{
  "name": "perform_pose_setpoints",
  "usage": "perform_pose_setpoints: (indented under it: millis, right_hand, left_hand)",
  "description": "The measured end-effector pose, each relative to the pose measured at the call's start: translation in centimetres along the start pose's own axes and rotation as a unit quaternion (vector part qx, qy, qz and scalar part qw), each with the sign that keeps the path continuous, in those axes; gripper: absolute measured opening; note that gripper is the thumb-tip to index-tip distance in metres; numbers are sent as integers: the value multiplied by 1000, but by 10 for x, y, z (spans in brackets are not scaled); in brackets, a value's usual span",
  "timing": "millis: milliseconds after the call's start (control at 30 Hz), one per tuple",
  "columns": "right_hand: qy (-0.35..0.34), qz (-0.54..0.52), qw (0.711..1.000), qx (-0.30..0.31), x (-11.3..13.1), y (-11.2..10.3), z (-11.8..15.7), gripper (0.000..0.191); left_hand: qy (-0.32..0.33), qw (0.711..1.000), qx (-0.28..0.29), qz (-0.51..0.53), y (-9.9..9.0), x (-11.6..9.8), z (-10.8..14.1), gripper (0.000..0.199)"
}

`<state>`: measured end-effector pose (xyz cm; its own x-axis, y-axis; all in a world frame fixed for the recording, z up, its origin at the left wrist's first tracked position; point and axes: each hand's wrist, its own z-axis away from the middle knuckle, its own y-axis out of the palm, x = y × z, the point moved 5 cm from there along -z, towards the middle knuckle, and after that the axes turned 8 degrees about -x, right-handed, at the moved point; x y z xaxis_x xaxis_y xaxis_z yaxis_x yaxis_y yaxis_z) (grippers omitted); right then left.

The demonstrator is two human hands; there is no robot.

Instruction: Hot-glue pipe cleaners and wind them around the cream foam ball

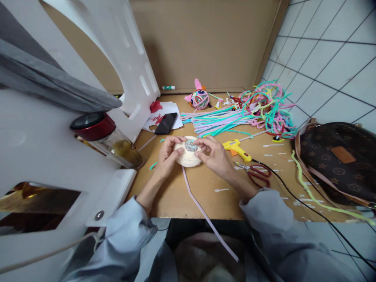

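My left hand [171, 153] grips the left side of a cream-coloured round roll-like piece [188, 159], its fingers bent over the edge. A grey-blue patch [191, 145] shows in the middle of its upper face. On the right side, the fingers of my right hand [212, 152] are pinched at the same piece, near that patch. From below it a lilac pipe cleaner [202, 213] runs down past the table's front edge; where its upper end goes is hidden. Just right of my right hand lie a yellow glue gun [238, 150] and red-handled scissors [258, 173].
Lilac and turquoise pipe cleaners [217, 122] and a tangled heap [267, 105] lie at the back, beside a pink-eared ball figure [199, 98]. A phone [166, 123] rests on paper. A glass bottle [117, 143] stands left, a brown bag [329, 160] right; a black cord [290, 192] crosses the table.
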<state>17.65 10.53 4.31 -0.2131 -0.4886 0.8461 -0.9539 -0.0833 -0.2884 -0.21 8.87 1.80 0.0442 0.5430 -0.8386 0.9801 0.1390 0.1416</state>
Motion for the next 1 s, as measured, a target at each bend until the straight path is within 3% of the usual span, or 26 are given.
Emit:
perform_pose_setpoints:
  millis: [1000]
  right_hand:
    - [-19,24,999,-15,7,0,4,23]
  left_hand:
    - [-22,999,-41,-15,2,0,-2,26]
